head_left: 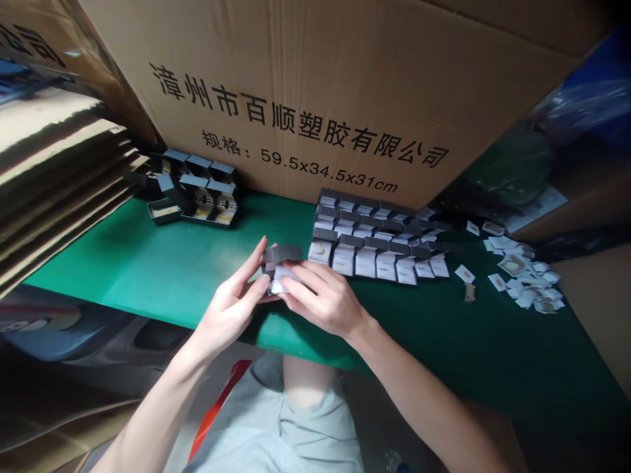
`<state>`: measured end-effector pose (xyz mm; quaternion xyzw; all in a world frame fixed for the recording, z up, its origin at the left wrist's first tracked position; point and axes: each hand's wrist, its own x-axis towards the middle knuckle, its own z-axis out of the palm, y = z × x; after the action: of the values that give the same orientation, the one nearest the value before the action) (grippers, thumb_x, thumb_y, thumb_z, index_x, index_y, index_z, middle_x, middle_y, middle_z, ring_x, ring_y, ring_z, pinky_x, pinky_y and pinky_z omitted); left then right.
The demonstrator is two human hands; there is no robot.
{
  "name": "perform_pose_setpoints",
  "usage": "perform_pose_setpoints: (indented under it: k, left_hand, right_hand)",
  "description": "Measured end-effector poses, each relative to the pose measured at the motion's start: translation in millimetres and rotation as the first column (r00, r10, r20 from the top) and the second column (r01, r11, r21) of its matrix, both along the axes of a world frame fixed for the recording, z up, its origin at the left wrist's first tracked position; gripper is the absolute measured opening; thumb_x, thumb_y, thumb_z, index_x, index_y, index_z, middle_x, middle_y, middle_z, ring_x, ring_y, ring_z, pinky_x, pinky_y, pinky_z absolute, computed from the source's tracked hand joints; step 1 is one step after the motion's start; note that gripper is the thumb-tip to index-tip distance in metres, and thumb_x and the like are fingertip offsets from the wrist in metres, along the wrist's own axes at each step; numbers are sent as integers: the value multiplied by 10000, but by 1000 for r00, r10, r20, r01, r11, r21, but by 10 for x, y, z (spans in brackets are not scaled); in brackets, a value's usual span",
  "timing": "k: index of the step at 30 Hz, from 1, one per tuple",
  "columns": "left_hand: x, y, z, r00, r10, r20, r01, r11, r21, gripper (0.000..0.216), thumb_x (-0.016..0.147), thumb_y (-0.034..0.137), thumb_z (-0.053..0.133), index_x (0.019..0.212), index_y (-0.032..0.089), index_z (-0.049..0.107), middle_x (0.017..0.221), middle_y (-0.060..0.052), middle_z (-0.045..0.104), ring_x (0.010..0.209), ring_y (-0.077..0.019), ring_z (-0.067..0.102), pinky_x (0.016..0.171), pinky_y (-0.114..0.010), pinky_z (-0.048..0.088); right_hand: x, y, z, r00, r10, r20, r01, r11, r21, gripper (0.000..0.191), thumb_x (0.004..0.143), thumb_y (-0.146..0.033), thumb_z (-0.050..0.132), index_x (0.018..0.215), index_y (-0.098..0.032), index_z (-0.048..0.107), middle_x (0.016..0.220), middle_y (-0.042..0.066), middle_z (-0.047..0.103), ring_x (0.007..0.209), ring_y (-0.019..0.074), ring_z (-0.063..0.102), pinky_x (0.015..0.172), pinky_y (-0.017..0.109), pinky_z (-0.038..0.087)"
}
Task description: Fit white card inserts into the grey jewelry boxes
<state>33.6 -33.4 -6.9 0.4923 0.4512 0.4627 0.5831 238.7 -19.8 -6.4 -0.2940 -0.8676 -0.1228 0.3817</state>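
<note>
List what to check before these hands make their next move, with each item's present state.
1. Small dark-grey hinged box steadied by the bare left hand: ok.
2. Its lid raised: ok.
3. Bare right hand at the flat white insert: ok, fingers touch it.
4. Insert fully seated: cannot tell, fingers cover part.
5. Dark boxes with white inserts in rows: ok, lids up.
6. Loose small white cards stacked neatly: not ok, scattered on the green tabletop.
</note>
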Motion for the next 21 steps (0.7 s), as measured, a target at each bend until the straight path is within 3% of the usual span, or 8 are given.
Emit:
perform_pose_setpoints:
  k: [11,17,21]
  left_hand:
    - [-29,-6,36,998,-32,-60,31,999,-19,927,894,589,755,1661,235,372,1575,-85,592,1323,-331,633,968,-349,639]
    - [-58,-12,-2,996,8,-88,-10,1000,-19,863,915,586,732,1643,257,406,1638,-60,521,1448,-324,535,1031,-298,585]
    - [-48,-22,-1,998,19,-60,-20,1000,-18,818,932,569,722,1637,291,416,1666,-56,483,1391,-319,594,981,-289,609]
  right_hand:
    - [-31,-25,-41,995,72,-75,-80,991,-105,121,995,-201,657,1031,-201,772,1177,92,796,1058,195,750,951,312,660]
    - [-42,-42,-36,974,101,-201,-138,974,-181,148,980,-250,681,1073,-167,761,1135,135,802,1030,211,767,929,344,669]
    - [-49,-46,-9,960,91,-263,-139,976,-168,144,967,-245,676,1071,-173,746,1101,120,812,1003,207,773,902,345,675]
